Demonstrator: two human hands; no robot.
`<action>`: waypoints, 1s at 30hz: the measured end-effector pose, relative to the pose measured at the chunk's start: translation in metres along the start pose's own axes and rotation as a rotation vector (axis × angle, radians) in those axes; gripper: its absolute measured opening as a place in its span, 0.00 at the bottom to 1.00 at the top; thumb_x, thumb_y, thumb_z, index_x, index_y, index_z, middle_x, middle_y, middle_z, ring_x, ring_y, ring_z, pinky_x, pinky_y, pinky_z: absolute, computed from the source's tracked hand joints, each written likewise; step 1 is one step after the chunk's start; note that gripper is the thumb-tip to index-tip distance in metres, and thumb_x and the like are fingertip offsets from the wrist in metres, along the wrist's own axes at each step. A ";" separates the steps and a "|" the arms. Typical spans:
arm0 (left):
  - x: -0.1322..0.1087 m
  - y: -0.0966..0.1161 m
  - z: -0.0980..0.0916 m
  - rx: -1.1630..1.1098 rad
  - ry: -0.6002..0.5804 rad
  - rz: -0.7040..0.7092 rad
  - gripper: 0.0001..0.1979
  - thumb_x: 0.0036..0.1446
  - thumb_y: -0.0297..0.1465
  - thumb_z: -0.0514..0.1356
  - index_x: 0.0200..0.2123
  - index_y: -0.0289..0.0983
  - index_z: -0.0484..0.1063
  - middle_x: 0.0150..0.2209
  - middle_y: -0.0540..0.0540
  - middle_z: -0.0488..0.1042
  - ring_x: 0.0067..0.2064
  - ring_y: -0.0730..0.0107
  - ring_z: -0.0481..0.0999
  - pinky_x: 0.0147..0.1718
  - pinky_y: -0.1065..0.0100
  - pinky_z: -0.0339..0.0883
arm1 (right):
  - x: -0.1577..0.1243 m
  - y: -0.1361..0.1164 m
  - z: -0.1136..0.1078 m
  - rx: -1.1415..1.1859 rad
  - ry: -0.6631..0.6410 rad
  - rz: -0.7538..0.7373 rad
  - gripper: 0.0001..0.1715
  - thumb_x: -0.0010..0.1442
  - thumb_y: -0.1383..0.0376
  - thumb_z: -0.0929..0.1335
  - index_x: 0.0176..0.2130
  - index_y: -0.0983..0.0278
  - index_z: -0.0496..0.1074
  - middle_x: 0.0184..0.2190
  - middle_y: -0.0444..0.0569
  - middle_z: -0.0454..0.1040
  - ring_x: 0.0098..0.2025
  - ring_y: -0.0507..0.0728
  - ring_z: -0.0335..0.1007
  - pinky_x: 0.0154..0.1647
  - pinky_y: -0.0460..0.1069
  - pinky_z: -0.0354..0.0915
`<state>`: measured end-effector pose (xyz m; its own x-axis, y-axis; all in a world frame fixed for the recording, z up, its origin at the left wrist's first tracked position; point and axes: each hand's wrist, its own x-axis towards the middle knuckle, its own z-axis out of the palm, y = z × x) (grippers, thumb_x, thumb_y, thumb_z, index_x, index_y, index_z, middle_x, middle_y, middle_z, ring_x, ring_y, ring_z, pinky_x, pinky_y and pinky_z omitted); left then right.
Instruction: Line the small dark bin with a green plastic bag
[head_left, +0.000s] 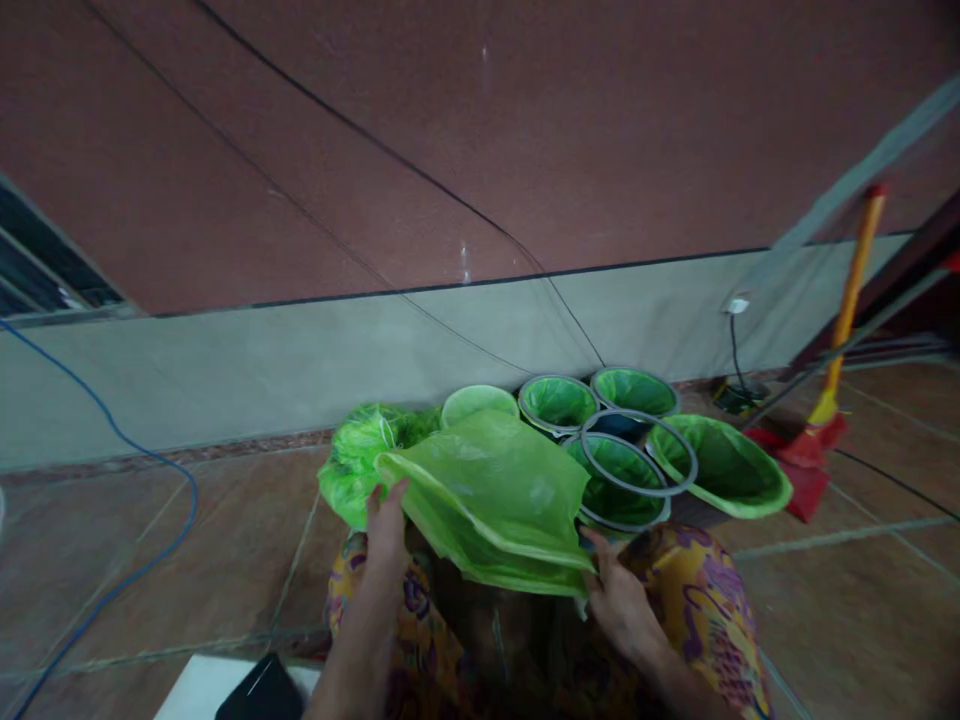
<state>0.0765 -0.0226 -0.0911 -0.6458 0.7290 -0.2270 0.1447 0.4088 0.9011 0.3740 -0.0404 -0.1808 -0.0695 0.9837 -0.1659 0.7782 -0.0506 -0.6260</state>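
Observation:
A green plastic bag is stretched out flat in front of me, its layers partly apart along the near edge. My left hand grips its left corner between thumb and fingers. At the lower right corner, my right hand is closed on the same bag. Just behind the bag stand several round bins lined with green bags, among them a lined bin by the wall. A loose grey ring rests tilted over a front lined bin.
A bundle of green bags sits to the left. An oval lined bin stands at the right, beside a red dustpan or broom with a yellow handle. A blue cable crosses the tiled floor. A white board with a black object lies lower left.

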 end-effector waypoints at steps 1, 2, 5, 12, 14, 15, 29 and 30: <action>-0.016 -0.012 0.009 -0.065 -0.030 -0.063 0.29 0.63 0.45 0.46 0.60 0.34 0.63 0.50 0.37 0.76 0.48 0.59 0.78 0.43 0.62 0.72 | -0.002 -0.005 -0.002 0.013 -0.022 -0.005 0.33 0.62 0.68 0.57 0.65 0.67 0.54 0.42 0.55 0.80 0.42 0.60 0.78 0.45 0.52 0.67; -0.032 -0.024 0.018 -0.249 -0.052 -0.219 0.30 0.62 0.48 0.48 0.60 0.37 0.63 0.52 0.38 0.75 0.51 0.57 0.77 0.45 0.60 0.71 | -0.003 -0.009 -0.004 0.021 -0.047 -0.006 0.33 0.62 0.67 0.56 0.66 0.68 0.53 0.40 0.55 0.80 0.42 0.61 0.79 0.44 0.53 0.68; -0.068 -0.053 0.040 -0.538 -0.152 -0.656 0.35 0.55 0.56 0.54 0.58 0.40 0.66 0.52 0.38 0.76 0.52 0.52 0.76 0.51 0.54 0.69 | -0.008 -0.019 -0.009 0.032 -0.112 0.002 0.35 0.63 0.66 0.55 0.68 0.68 0.52 0.34 0.53 0.80 0.38 0.61 0.79 0.41 0.53 0.69; -0.069 -0.065 0.054 -0.918 -0.289 -0.705 0.29 0.55 0.51 0.59 0.52 0.37 0.73 0.47 0.38 0.79 0.47 0.52 0.79 0.48 0.54 0.73 | -0.042 -0.017 0.015 -0.085 -0.245 -0.164 0.36 0.57 0.70 0.59 0.64 0.61 0.65 0.42 0.55 0.81 0.43 0.62 0.79 0.47 0.52 0.70; -0.063 -0.067 0.057 -0.925 -0.256 -0.633 0.23 0.56 0.44 0.62 0.49 0.36 0.74 0.46 0.38 0.80 0.46 0.54 0.80 0.48 0.55 0.74 | -0.055 -0.017 0.025 -0.118 -0.356 -0.194 0.35 0.55 0.70 0.61 0.62 0.63 0.68 0.44 0.58 0.80 0.46 0.63 0.78 0.49 0.53 0.69; -0.061 -0.070 0.059 -0.892 -0.209 -0.603 0.19 0.54 0.39 0.64 0.47 0.35 0.75 0.44 0.39 0.80 0.45 0.56 0.81 0.47 0.56 0.74 | -0.061 -0.018 0.029 -0.136 -0.415 -0.205 0.35 0.55 0.69 0.62 0.61 0.64 0.69 0.44 0.60 0.80 0.47 0.65 0.78 0.49 0.54 0.69; -0.079 0.022 -0.003 -0.591 -0.219 -0.183 0.24 0.38 0.35 0.72 0.41 0.38 0.75 0.34 0.46 0.82 0.38 0.54 0.82 0.38 0.60 0.76 | 0.095 -0.024 -0.023 0.510 -0.109 0.041 0.37 0.55 0.49 0.69 0.58 0.65 0.67 0.50 0.57 0.75 0.51 0.61 0.73 0.55 0.56 0.65; -0.082 0.032 -0.015 -0.557 -0.237 -0.191 0.24 0.36 0.36 0.72 0.40 0.38 0.76 0.32 0.46 0.82 0.36 0.54 0.82 0.36 0.60 0.77 | 0.102 -0.022 -0.018 0.627 -0.117 0.100 0.38 0.55 0.47 0.70 0.58 0.64 0.67 0.54 0.57 0.73 0.55 0.61 0.70 0.58 0.56 0.63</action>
<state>0.1229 -0.0778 -0.0378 -0.4287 0.7996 -0.4205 -0.4093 0.2431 0.8794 0.3609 0.0640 -0.1704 -0.1110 0.9455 -0.3061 0.2745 -0.2669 -0.9238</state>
